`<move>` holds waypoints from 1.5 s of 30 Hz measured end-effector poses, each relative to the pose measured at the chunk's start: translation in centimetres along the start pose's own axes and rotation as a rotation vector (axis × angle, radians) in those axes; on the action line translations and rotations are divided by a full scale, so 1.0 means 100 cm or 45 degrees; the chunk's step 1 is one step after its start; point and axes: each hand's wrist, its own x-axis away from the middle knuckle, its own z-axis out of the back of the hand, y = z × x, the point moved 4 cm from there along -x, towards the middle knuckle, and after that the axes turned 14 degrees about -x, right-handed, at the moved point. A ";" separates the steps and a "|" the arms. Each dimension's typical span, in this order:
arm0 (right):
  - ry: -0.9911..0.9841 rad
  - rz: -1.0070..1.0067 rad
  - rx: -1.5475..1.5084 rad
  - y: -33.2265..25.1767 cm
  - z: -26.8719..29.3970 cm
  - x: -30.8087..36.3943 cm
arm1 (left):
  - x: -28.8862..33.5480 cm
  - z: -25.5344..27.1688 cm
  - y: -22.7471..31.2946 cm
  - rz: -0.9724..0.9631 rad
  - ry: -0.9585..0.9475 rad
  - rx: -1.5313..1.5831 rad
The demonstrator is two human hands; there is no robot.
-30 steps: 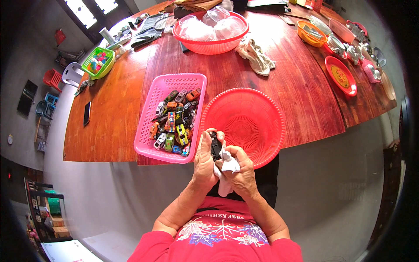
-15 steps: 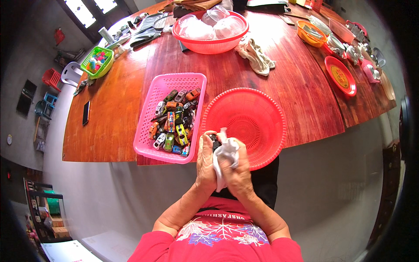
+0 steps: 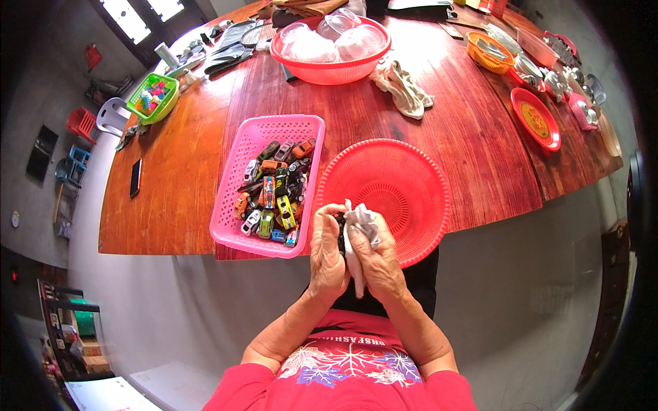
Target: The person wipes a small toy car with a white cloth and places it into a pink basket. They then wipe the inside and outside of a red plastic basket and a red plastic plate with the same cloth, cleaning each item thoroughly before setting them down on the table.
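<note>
Gripping a small dark toy car [image 3: 338, 229], the left hand [image 3: 327, 255] is closed around it, while the right hand [image 3: 375, 260] is closed on a white cloth [image 3: 359, 229] pressed against it. Both hands are held at the near edge of the surface [image 3: 480, 137], the red round basket [image 3: 401, 185] just beyond, nearer the right hand. The pink basket [image 3: 271, 137] of toy cars lies to the left. The car's long axis cannot be determined.

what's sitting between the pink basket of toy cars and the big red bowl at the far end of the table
In the head view, nothing: only bare wooden table lies between the pink basket and the far red bowl. The crumpled cloth lies off to the right.
</note>
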 end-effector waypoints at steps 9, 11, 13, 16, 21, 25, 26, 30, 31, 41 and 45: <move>-0.039 0.251 0.027 0.009 0.002 -0.013 | -0.005 0.007 -0.001 -0.120 0.110 -0.182; 0.177 0.084 -0.238 0.004 0.011 -0.014 | -0.009 0.015 -0.001 -0.035 0.115 -0.014; 0.261 0.256 -0.362 -0.001 0.022 -0.027 | -0.002 0.012 0.008 0.019 0.102 0.038; 0.334 0.282 -0.475 -0.012 0.033 -0.040 | 0.008 0.006 0.012 0.075 -0.121 -0.150; 0.167 -0.055 -0.775 -0.006 0.003 -0.018 | -0.005 0.011 -0.007 0.099 0.092 -0.312; 0.020 -0.150 -0.417 0.010 0.001 0.001 | -0.006 0.009 -0.008 0.047 0.065 -0.134; -0.074 -0.166 -0.368 0.010 0.001 0.004 | -0.006 0.010 -0.008 0.046 0.081 -0.151; -0.181 0.078 0.299 -0.007 -0.001 0.016 | -0.002 0.006 0.005 -0.065 0.050 -0.339; -0.268 0.574 0.811 -0.025 -0.011 0.018 | -0.003 0.006 0.007 -0.072 0.047 -0.330; -0.030 0.468 0.478 -0.031 -0.004 0.001 | -0.005 0.015 -0.001 0.156 -0.259 0.207; -0.347 0.774 1.066 -0.031 -0.021 0.013 | -0.006 0.018 -0.007 0.151 -0.127 0.165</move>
